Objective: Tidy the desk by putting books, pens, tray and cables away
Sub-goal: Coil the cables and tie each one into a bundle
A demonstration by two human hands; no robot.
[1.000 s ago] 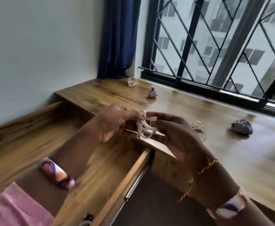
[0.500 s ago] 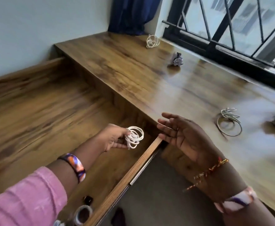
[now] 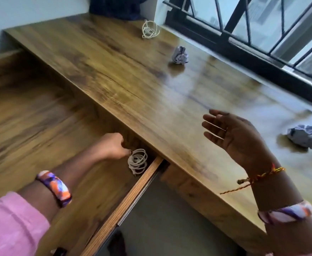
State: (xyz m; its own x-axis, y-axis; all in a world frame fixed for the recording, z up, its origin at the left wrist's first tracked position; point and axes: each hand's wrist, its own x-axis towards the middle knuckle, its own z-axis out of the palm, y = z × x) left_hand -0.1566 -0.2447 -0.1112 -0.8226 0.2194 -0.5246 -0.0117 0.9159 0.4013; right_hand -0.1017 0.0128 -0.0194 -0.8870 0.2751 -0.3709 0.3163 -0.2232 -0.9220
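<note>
Coiled cable [image 3: 137, 160] lies in the open drawer [image 3: 103, 183], lower centre, my left hand [image 3: 112, 146] touching its left edge. Table [image 3: 133, 85] spans the frame behind. On it: second cable [image 3: 150, 30] top centre, paper ball [image 3: 180, 54] just right, another [image 3: 304, 136] far right. My right hand [image 3: 232, 137] hovers above the table.

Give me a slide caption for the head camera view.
Left hand lowers coiled cable into open drawer; right hand hovers open.

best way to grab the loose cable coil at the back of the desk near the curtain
Pinch the bunched middle of the cable coil, where the strands cross, coming straight down from above. It lies on the desk with loose loops splaying outward, so a single outer loop would likely let it unravel. The open right hand is nearer.
</note>
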